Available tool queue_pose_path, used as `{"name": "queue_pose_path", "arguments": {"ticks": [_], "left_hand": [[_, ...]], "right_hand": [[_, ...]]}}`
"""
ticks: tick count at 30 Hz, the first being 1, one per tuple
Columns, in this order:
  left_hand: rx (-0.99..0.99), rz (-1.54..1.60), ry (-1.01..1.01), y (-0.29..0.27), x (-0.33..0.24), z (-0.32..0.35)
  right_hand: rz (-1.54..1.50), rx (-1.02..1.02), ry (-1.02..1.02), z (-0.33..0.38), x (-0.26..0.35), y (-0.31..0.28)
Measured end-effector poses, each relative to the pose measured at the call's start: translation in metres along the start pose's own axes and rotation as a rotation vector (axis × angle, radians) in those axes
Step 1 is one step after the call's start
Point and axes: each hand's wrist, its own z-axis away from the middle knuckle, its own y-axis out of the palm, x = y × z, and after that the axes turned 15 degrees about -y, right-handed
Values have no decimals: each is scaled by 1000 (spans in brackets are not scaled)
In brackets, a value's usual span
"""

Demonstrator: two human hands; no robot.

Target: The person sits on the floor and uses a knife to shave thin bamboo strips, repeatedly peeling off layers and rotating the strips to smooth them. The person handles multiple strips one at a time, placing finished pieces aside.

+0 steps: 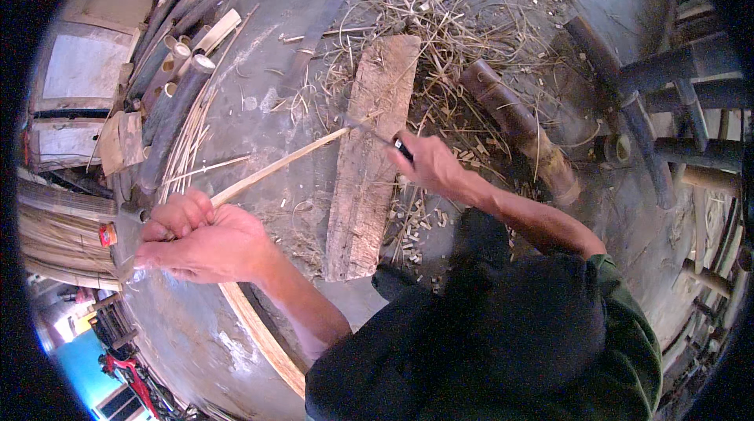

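My left hand [210, 242] is closed around a pale bamboo strip [283, 160], which runs up and right to a wooden board [357, 221]. In my right hand [436, 166] is a knife [402, 146] with a dark handle. Its blade meets the strip's far end over the board, though the exact contact is hard to make out. A wider pale length [263, 338] comes out below my left hand; whether it is the same strip I cannot tell. Small cut bamboo pieces [412, 240] lie right of the board.
Tangled shavings [479, 16] cover the floor beyond the board. A thick dark bamboo pole [522, 126] lies to the right. Bamboo tubes [184, 99] and thin sticks [188, 142] are piled at the left. More poles [699, 154] stand along the right edge.
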Motion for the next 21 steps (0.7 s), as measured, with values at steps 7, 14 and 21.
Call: {"name": "queue_pose_path", "arguments": {"ticks": [7,14,21], "left_hand": [[86,-59,-18,-10,4,-5],[66,-98,39,-31,-7,-1],[2,22,-75,-6,-8,2]], "right_hand": [[66,25,241,11,-38,0],[-55,10,108,10,0,4],[84,-37,233,17,-38,-4]]}}
